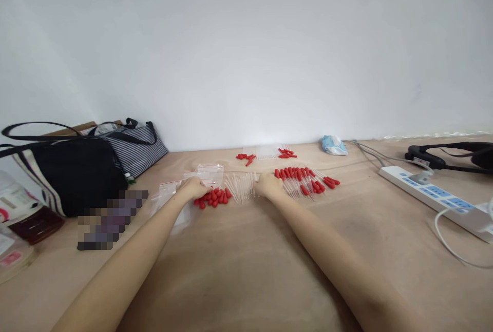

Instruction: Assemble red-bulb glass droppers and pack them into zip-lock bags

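Note:
At the left end of a pile of loose red rubber bulbs [214, 198], my left hand [191, 188] has its fingertips pinched on a bulb at the pile's edge. Clear thin dropper tubes [239, 187] lie side by side just right of that pile. My right hand [268, 186] is closed at the right end of these tubes; its fingertips are hidden, so what it holds cannot be made out. Beyond it lies a row of droppers with red bulbs [295, 172] on their clear tubes. Clear zip bags [181, 214] lie under and beside my left hand.
Farther back, more small red pieces [245, 157] flank a clear bag [267, 152] by the wall. Black and striped bags [137, 142], a pixelated flat object [113, 219] and bottles stand left. A tissue pack [334, 145], power strip [435, 196] and black headset-like strap [447, 155] are right.

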Motion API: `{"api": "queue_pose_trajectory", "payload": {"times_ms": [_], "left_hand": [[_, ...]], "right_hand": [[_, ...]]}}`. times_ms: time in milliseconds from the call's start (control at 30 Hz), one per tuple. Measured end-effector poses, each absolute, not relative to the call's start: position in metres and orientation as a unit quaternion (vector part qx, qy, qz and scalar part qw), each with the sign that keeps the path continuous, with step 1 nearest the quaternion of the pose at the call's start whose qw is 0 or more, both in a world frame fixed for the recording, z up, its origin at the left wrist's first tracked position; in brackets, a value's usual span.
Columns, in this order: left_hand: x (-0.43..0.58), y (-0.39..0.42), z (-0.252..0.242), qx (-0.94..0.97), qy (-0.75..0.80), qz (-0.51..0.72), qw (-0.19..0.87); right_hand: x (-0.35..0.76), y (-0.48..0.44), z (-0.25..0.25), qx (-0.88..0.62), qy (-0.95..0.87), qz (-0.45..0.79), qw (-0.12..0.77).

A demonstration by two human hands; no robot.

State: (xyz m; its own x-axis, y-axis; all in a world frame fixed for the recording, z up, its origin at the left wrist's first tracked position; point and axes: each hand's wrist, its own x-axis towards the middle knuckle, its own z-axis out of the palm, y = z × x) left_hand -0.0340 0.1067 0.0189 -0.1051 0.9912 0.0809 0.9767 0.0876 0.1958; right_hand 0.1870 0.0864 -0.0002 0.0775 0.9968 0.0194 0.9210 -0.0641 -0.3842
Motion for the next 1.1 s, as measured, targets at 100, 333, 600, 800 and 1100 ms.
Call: {"api": "queue_pose_trajectory", "payload": {"times_ms": [100,333,600,800,1100], "left_hand": [[-0.028,0.104,0.024,0.679,0.725,0.112,0.016],[0.008,0.05,0.017,0.819,0.514,0.248,0.052],[0.047,0.01,-0.021,0.879,0.37,0.282,0.109],[0.048,0.009,-0.021,0.88,0.347,0.287,0.15],[0.049,0.006,-0.019,0.884,0.345,0.28,0.147]], "right_hand": [[0.199,0.076,0.001,-0.702,-0.681,0.111,0.175],[0.257,0.029,-0.025,-0.497,-0.803,0.06,0.324],[0.27,-0.005,-0.041,-0.406,-0.849,0.036,0.335],[0.264,-0.008,-0.04,-0.384,-0.861,0.06,0.327],[0.257,-0.011,-0.039,-0.376,-0.861,0.076,0.333]]}}
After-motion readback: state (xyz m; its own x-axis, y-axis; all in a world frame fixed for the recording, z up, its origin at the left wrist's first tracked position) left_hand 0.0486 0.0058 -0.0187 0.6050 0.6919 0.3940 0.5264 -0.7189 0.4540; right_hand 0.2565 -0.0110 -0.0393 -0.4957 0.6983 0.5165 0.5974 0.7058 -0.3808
